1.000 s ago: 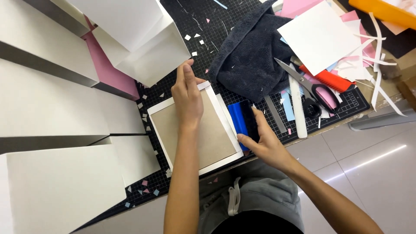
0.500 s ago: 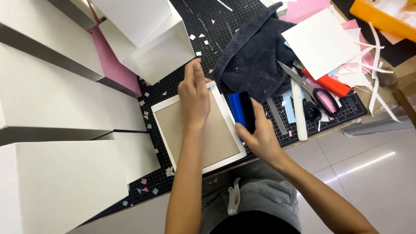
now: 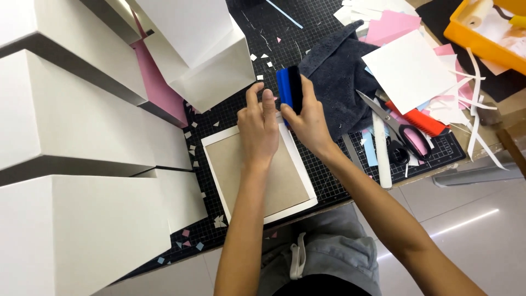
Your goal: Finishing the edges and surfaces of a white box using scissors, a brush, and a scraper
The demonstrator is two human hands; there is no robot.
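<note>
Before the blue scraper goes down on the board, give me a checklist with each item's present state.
1. Right hand grips the blue scraper: ok.
2. Left hand lies on the brown board, pinning it: ok.
3. White paper border shows around the board: ok.
4. Scissors lie clear of the board, to the right: ok.
5. Paper scraps on the cutting mat, beside the board: not ok.
6. Bubbles or creases under the board: cannot tell.

scissors (image 3: 392, 127) right of board (image 3: 260, 172)
</note>
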